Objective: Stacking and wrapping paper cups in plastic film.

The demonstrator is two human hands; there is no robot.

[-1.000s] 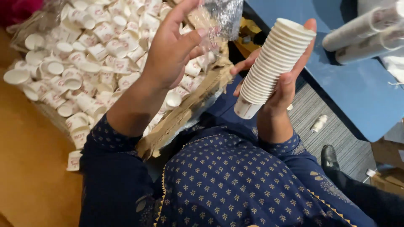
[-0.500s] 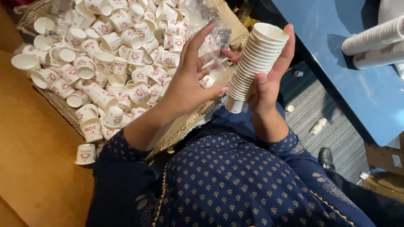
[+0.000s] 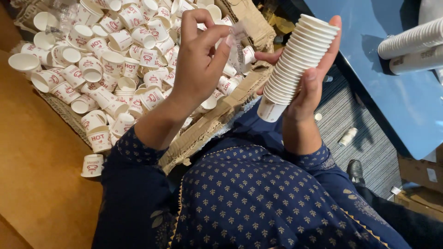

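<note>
My right hand [image 3: 308, 94] grips a tall, tilted stack of nested white paper cups [image 3: 295, 62], fingers wrapped around its side. My left hand [image 3: 199, 64] is beside the stack and pinches a crumpled piece of clear plastic wrapper [image 3: 238, 45] between thumb and fingertips. Under the left hand lies a heap of loose white paper cups with red print [image 3: 115, 55], spread over an opened cardboard box [image 3: 217, 122]. Both arms wear dark blue patterned sleeves.
A blue table [image 3: 383, 78] at the right carries more stacked white cups [image 3: 410, 44]. One loose cup [image 3: 92, 165] lies on the brown floor. A small white roll [image 3: 347, 136] and a dark shoe [image 3: 356, 171] rest on grey carpet, near cardboard boxes [image 3: 420, 173].
My left hand has come down from the top of the view towards the cup stack, the plastic wrapper now a smaller crumpled piece in its fingertips. The right hand still holds the stack.
</note>
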